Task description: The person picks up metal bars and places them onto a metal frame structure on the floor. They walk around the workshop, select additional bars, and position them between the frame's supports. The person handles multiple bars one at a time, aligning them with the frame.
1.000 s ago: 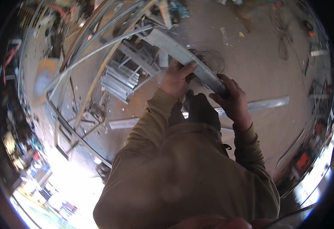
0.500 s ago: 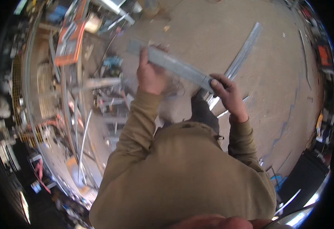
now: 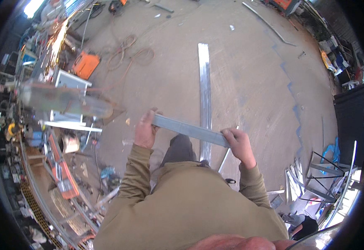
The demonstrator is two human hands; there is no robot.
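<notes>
A short grey metal bar (image 3: 190, 130), flat-faced like a cut length of metal profile, is held across in front of my body. My left hand (image 3: 145, 130) is closed around its left end, thumb on the near side. At the other end, my right hand (image 3: 239, 146) pinches the bar, its thumb on top and its fingers hidden beneath. The bar slopes slightly down to the right. Beyond and below it, long silvery metal profiles (image 3: 205, 83) lie side by side on the floor, running away from my feet.
Sparks (image 3: 56, 48) fly at the far left beside a person (image 3: 53, 10). An orange case (image 3: 86, 64), a grey cylinder (image 3: 65, 101) and looped hoses (image 3: 123, 52) are on the left. Metal offcuts (image 3: 294, 181) lie at the right, near a dark panel (image 3: 352, 123).
My view has swung round to the left, bringing the sparks and cylinder into sight. The bar sits lower in view and more level, and both hands still hold it.
</notes>
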